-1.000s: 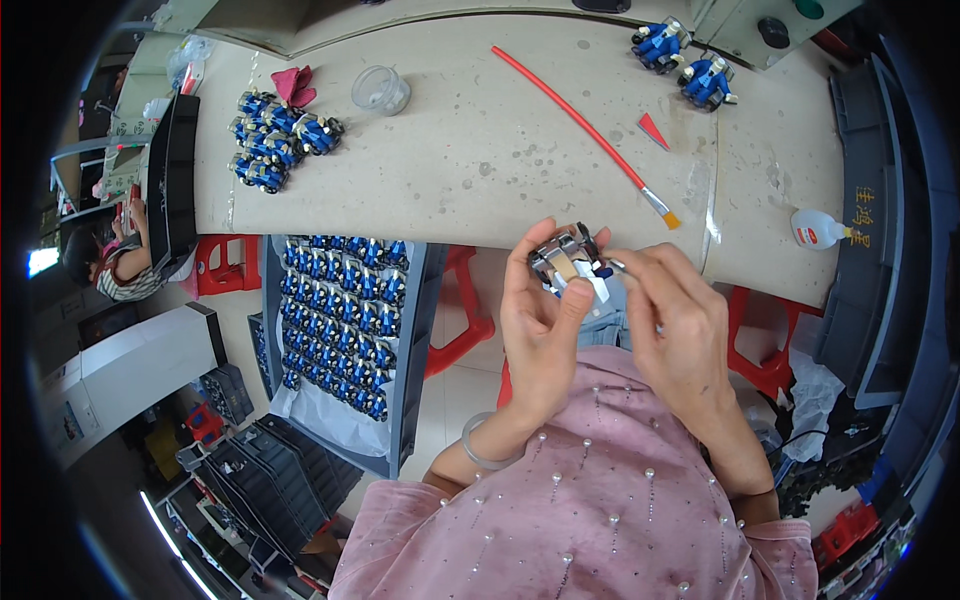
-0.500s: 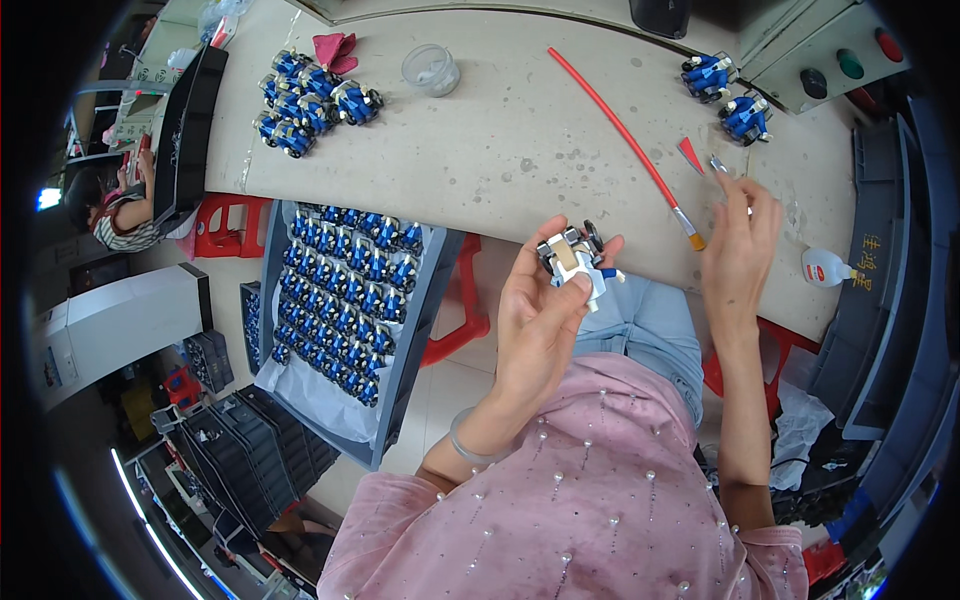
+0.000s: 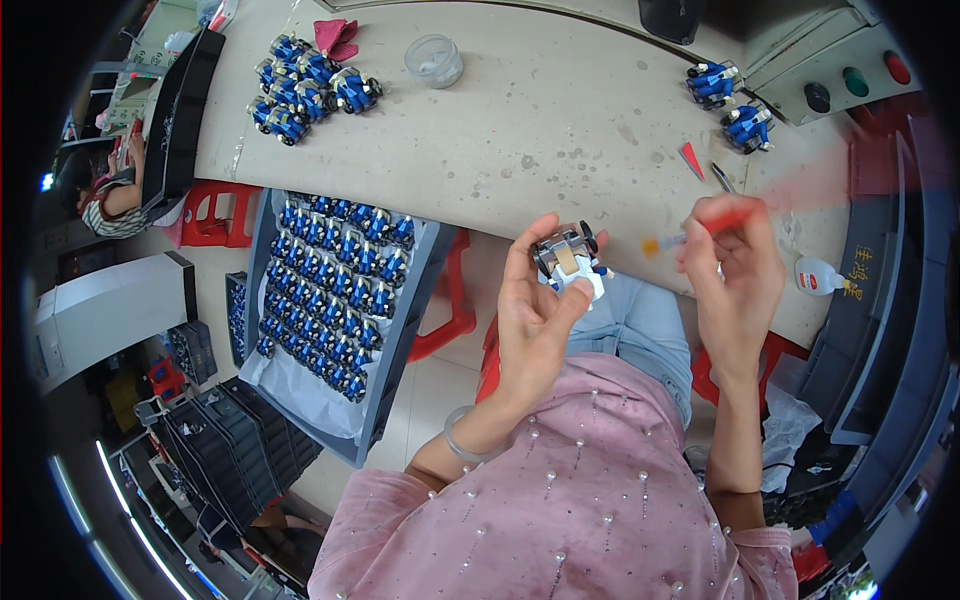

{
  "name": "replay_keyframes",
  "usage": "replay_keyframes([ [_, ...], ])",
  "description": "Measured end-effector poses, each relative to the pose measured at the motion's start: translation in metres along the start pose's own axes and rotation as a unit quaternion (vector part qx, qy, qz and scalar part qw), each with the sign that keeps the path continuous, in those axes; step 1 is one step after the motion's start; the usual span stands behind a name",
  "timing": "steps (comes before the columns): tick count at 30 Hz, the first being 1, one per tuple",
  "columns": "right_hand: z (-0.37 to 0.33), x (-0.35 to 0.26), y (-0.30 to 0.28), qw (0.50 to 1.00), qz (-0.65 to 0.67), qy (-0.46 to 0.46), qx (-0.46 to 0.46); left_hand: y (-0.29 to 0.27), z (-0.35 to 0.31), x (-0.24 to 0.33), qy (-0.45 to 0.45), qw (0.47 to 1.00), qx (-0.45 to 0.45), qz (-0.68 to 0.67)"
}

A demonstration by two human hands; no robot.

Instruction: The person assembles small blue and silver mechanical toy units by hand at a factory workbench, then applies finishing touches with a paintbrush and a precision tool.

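Note:
My left hand (image 3: 535,335) is closed on a small toy vehicle (image 3: 572,262) with black wheels and a white and tan body, the thumb pressing on its white part. Blurred by motion, a red-handled paintbrush (image 3: 727,217) lies in the closed fingers of my right hand (image 3: 740,285). Its yellowish bristle tip (image 3: 652,246) points left, toward the toy, and is apart from it. Beyond my right hand, a red triangular piece (image 3: 692,161) and a slim dark tool (image 3: 722,177) rest on the table.
Blue toy figures on wheels (image 3: 310,85) cluster at the table's far left, beside a pink cloth (image 3: 336,38) and a clear cup (image 3: 434,62). Two more (image 3: 748,127) stand far right. A grey crate (image 3: 408,330) of several such toys sits left; a white bottle (image 3: 818,276) lies right.
My right hand has picked up the red paintbrush from the table and swung it up, bristles leftward. The slim tool it was touching now lies free. My left hand keeps the toy.

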State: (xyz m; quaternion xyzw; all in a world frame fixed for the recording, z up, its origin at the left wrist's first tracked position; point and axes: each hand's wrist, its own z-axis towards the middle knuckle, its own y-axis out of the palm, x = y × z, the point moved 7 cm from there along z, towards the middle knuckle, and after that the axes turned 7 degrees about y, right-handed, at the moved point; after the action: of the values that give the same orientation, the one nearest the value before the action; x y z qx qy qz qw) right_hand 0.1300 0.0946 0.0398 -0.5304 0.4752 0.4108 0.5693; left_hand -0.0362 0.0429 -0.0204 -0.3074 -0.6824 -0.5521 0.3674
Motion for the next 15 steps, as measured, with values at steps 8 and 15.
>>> replay_keyframes([
  [8, -0.036, -0.006, 0.016, 0.992, 0.055, -0.113, -0.008, 0.014, -0.002, 0.002, 0.021, 0.999, -0.001, 0.042],
  [15, -0.032, -0.025, 0.022, 0.975, -0.117, -0.172, -0.082, 0.009, -0.008, -0.007, 0.012, 0.997, 0.002, 0.071],
])
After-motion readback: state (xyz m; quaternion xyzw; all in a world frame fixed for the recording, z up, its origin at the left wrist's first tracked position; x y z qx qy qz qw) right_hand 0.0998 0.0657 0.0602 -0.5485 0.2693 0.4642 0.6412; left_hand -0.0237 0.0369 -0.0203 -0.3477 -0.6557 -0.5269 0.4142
